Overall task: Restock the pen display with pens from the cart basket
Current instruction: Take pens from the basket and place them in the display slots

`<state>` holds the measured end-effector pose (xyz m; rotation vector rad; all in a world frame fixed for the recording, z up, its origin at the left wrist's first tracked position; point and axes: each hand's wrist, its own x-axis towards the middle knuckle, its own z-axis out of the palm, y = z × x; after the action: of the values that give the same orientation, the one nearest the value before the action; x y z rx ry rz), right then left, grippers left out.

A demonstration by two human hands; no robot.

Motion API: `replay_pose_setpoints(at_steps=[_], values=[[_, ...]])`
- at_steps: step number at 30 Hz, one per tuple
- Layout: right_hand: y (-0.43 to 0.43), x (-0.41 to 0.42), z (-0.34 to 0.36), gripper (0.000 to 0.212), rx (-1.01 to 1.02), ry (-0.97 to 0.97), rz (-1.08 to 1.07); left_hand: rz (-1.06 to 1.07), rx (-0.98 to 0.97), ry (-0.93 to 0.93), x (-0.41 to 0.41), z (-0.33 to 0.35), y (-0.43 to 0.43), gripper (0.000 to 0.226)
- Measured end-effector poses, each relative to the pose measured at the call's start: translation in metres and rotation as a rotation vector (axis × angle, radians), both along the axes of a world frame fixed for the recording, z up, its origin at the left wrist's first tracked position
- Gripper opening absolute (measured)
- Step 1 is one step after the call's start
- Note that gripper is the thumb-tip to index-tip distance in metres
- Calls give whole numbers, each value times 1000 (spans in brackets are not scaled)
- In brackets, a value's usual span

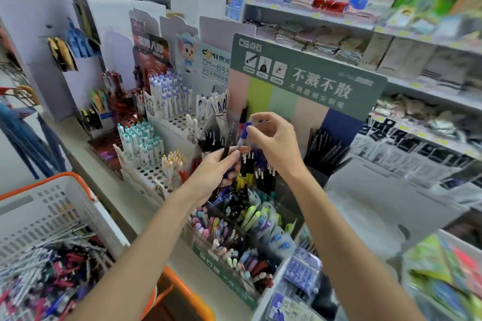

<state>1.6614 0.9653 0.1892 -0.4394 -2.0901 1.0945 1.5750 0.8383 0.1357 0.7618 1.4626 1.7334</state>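
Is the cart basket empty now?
No, the cart basket holds a loose heap of pens across its bottom.

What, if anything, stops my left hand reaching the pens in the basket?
Probably nothing, so yes: the basket is open-topped, low on the left, with nothing covering its pens. But the left hand holds a black pen, so its grip is busy.

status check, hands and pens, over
Left hand grips black pen, right hand pinches blue pen. Both over display. Basket loaded with pens, nothing in the way.
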Motion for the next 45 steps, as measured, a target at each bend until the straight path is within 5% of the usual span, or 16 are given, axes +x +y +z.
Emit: replay_pose_setpoints(at_steps=[7, 14, 20, 30, 40, 45], values=[[21, 37, 24, 11, 29, 122, -103, -64, 11, 15, 19, 12, 25, 29], [38, 53, 50, 14, 90, 352, -273, 214, 51, -112, 2, 5, 31, 32], [36, 34, 33, 14, 220, 240, -256, 151, 158, -341, 5, 9, 27, 36], [42, 16, 6, 24, 426, -27, -301, 176, 87, -93, 7, 3, 12, 26], [45, 5, -1, 18, 751, -280, -328, 176, 111, -76, 9, 3, 12, 24], [38, 16, 15, 28, 633, -52, -302, 149, 117, -27, 3, 2, 9, 24]])
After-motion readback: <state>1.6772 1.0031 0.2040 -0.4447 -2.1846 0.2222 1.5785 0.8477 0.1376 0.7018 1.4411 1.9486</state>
